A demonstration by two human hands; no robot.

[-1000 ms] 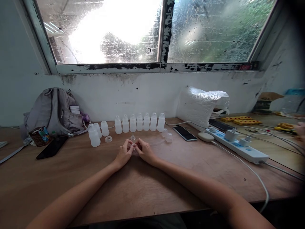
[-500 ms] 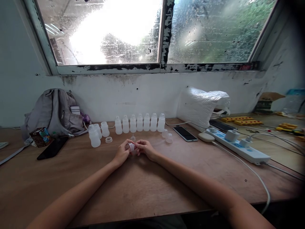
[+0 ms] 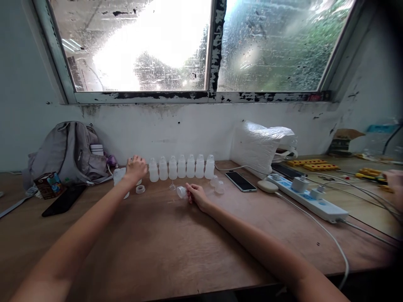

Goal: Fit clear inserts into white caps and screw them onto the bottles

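Observation:
At the left group of frosted baby bottles (image 3: 117, 176), my left hand (image 3: 135, 168) curls its fingers around the top of an uncapped bottle (image 3: 139, 182), mostly hidden behind the hand. My right hand (image 3: 197, 196) pinches a clear bottle collar with a teat (image 3: 181, 192), tilted on its side just above the table. Between the hands lie a loose collar ring (image 3: 140, 189) and a clear teat (image 3: 172, 185). Behind them, several capped bottles (image 3: 181, 167) stand upright in a row.
Clear caps (image 3: 219, 187) and a phone (image 3: 241, 181) lie right of my right hand. Farther right are a white power strip (image 3: 310, 197) with cables and a co-worker's hand (image 3: 393, 184). A backpack (image 3: 69, 151), a small carton (image 3: 49, 185) and a black phone (image 3: 63, 201) sit left.
Both hands were together on the collar and teat. My left hand has let go and moved left to the bottles, while my right hand keeps the collar. The view has shifted slightly.

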